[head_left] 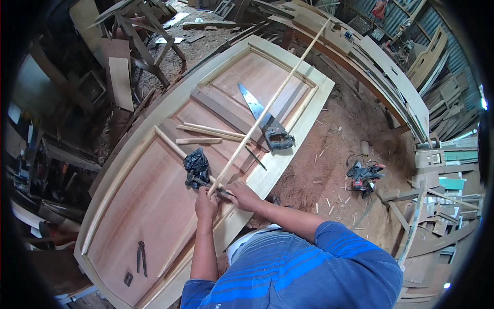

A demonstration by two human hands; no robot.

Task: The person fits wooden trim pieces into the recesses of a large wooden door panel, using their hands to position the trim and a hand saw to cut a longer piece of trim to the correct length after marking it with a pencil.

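Observation:
A large wooden door with raised mouldings lies flat in front of me. My left hand is closed round the near end of a long thin wooden strip, which slants away over the door to the upper right. Close beside it, my right hand is closed at the strip's end, with a small dark piece at its fingers that is too small to name. A black plastic bag lies just beyond my hands. Under the strip rests a handsaw, its dark handle near the door's right edge.
Short wooden strips lie on the door, with pincers and a small dark square piece at its near left. A power tool with a cord sits on the dusty floor at right. A board-laden bench stands behind.

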